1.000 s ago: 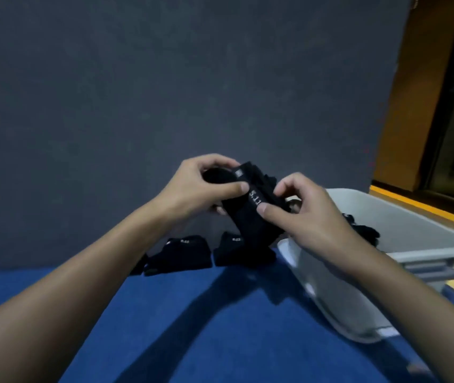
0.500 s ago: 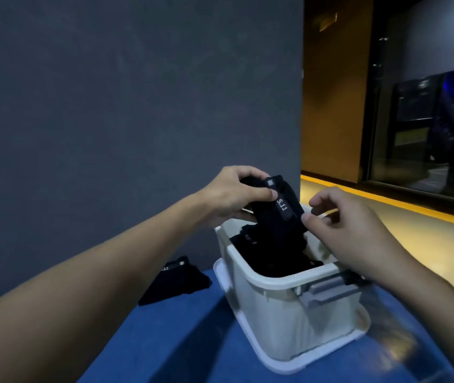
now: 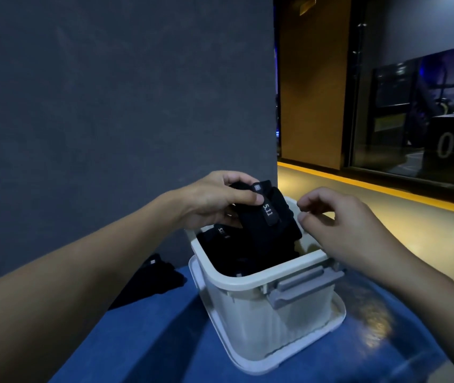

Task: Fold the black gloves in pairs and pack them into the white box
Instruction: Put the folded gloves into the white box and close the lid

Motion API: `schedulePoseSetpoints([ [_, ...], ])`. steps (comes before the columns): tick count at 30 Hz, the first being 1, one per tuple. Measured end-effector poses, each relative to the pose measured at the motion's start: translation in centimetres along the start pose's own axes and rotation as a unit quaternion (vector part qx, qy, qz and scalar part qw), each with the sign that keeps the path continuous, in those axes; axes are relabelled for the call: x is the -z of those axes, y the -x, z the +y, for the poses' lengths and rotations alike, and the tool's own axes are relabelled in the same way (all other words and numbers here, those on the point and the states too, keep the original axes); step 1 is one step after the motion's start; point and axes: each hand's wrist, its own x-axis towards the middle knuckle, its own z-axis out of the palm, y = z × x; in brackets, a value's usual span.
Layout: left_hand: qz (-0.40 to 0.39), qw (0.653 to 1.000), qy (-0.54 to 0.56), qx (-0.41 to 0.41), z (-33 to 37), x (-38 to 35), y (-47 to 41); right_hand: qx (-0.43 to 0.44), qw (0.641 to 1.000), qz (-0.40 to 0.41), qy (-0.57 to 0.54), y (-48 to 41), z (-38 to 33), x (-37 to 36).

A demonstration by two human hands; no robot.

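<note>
My left hand (image 3: pixel 214 199) grips a folded pair of black gloves (image 3: pixel 268 219) with a "5.11" tab, held over the open white box (image 3: pixel 261 281). Its lower end dips into the box, where more black gloves (image 3: pixel 220 239) lie stacked. My right hand (image 3: pixel 339 225) hovers just right of the pair above the box's right rim, fingers loosely curled, holding nothing. Another black glove (image 3: pixel 156 277) lies on the blue table left of the box.
The box stands on its white lid (image 3: pixel 328 330) on the blue tabletop (image 3: pixel 151 341), with a grey latch (image 3: pixel 300 286) on its near side. A dark grey wall (image 3: pixel 109 106) rises behind the table. The table's right edge drops to a lit floor (image 3: pixel 386 217).
My view has swung right, from the table to above the box. My left hand has carried the folded pair over the box, and my right hand has let go of it.
</note>
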Motion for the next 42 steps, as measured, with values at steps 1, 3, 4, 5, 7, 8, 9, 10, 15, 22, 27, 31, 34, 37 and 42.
schedulePoseSetpoints([
  [1, -0.013, 1.0, -0.008, 0.004, 0.0, 0.1, 0.2, 0.0, 1.0, -0.003, -0.001, 0.1, -0.1, 0.0],
  [3, -0.033, 0.999, -0.031, 0.006, 0.1, 0.4, 0.7, -0.001, 1.0, -0.004, -0.008, 0.2, -0.1, -0.1],
  [4, -0.04, 0.998, -0.046, 0.004, 0.2, 0.7, 0.9, 0.0, 1.0, -0.004, -0.01, 0.2, -0.1, -0.1],
  [5, -0.044, 0.997, -0.066, 0.0, 0.3, 1.0, 1.2, 0.001, 1.0, -0.005, -0.01, 0.3, -0.1, -0.2],
  [7, -0.048, 0.99, -0.131, -0.003, 0.4, 1.5, 1.8, 0.003, 1.0, -0.008, -0.007, 0.4, -0.1, -0.2],
  [8, -0.049, 0.983, -0.176, -0.001, 0.4, 1.7, 2.1, 0.003, 1.0, -0.009, -0.006, 0.4, -0.2, -0.2],
  [9, -0.051, 0.974, -0.223, 0.005, 0.3, 1.9, 2.4, 0.001, 1.0, -0.009, -0.007, 0.4, -0.2, -0.2],
  [10, -0.055, 0.963, -0.262, 0.014, 0.2, 2.0, 2.6, -0.001, 1.0, -0.01, -0.007, 0.4, -0.3, -0.2],
  [15, -0.048, 0.976, -0.211, 0.001, 0.1, 2.2, 2.8, -0.005, 1.0, -0.008, -0.008, 0.5, -0.3, -0.3],
  [22, -0.108, 0.955, -0.275, -0.006, -0.4, 1.9, 2.8, 0.0, 1.0, -0.001, -0.003, 0.6, -0.1, -0.4],
  [27, -0.141, 0.908, -0.394, 0.019, -0.8, 1.6, 2.3, -0.007, 1.0, -0.003, -0.003, 0.8, 0.0, -0.4],
  [31, -0.136, 0.886, -0.442, 0.026, -0.8, 1.5, 2.1, 0.012, 1.0, 0.019, 0.016, 0.9, 0.2, -0.5],
  [34, -0.112, 0.893, -0.436, -0.015, -1.0, 1.6, 2.0, 0.01, 0.999, 0.012, 0.04, 1.4, 0.5, -0.5],
  [37, -0.094, 0.886, -0.45, -0.055, -1.3, 1.7, 2.1, 0.005, 0.999, 0.003, 0.034, 2.0, 0.7, -0.5],
  [42, -0.086, 0.875, -0.475, -0.044, -1.3, 1.5, 2.0, 0.001, 0.999, 0.009, 0.033, 2.2, 0.7, -0.6],
])
